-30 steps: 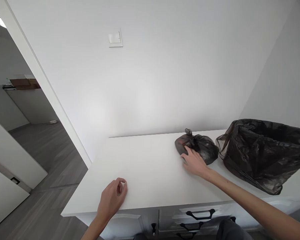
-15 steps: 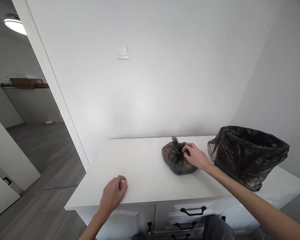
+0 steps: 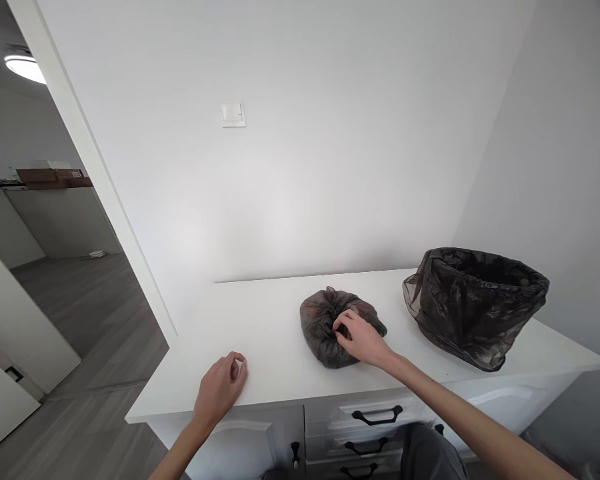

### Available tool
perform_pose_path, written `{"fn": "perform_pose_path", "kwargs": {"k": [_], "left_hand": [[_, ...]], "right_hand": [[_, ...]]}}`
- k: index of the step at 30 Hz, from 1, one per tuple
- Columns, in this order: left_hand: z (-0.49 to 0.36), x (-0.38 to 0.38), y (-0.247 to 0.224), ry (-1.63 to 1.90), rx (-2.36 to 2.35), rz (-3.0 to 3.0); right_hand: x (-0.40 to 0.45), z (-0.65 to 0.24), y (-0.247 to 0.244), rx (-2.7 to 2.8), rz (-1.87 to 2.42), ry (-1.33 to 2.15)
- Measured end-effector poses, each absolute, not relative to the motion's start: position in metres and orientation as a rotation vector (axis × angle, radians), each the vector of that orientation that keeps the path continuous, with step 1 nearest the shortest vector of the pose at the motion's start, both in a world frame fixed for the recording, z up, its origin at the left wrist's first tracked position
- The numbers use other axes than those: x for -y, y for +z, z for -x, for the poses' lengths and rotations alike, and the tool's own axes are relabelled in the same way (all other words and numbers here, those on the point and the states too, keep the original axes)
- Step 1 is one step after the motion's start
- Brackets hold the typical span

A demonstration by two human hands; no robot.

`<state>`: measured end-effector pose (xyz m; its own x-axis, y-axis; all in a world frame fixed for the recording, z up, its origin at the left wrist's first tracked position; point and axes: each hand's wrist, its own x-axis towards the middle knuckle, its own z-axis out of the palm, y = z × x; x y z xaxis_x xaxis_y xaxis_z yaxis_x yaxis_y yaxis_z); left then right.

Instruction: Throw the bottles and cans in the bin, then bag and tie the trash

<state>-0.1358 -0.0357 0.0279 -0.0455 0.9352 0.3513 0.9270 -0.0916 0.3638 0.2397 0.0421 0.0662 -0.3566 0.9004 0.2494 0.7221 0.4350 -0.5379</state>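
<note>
A filled, dark see-through plastic bag (image 3: pixel 325 331) sits gathered at its top on the white cabinet top (image 3: pixel 265 333). The fingers of my right hand (image 3: pixel 363 339) are pinched at the bag's gathered middle, and the fingertips are partly hidden against the dark plastic. Reddish and green contents show faintly through it. My left hand (image 3: pixel 221 383) rests near the front edge, to the left of the bag, its fingers curled with thumb and forefinger together and nothing in them.
A bin lined with a black bag (image 3: pixel 475 307) stands at the right end of the cabinet top. A light switch (image 3: pixel 233 115) is on the wall. Drawer handles (image 3: pixel 377 416) stick out below the front edge. An open doorway lies at the left.
My right hand has moved left and down on the bag. The bag looks flatter and turned, its knot-like top no longer standing up. The camera view has shifted a little.
</note>
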Motion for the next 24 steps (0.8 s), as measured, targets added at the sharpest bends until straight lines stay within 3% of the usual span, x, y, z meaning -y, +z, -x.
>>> {"fn": "perform_pose_path", "kwargs": {"k": [5, 11, 18, 24], "left_hand": [[0.123, 0.027, 0.042, 0.793, -1.95, -2.098], [0.054, 0.002, 0.081, 1.051, -1.56, -2.361], [-0.032, -0.047, 0.092, 0.84, -1.216, -2.735], [-0.027, -0.064, 0.093, 0.798, -1.196, -2.665]], "right_hand": [[-0.013, -0.241, 0.075, 2.228, 1.193, 0.586], [-0.008, -0.25, 0.081, 2.182, 1.22, 0.555], [-0.012, -0.245, 0.081, 2.249, 1.359, 0.31], [-0.009, -0.253, 0.091, 2.364, 1.44, 0.097]]}}
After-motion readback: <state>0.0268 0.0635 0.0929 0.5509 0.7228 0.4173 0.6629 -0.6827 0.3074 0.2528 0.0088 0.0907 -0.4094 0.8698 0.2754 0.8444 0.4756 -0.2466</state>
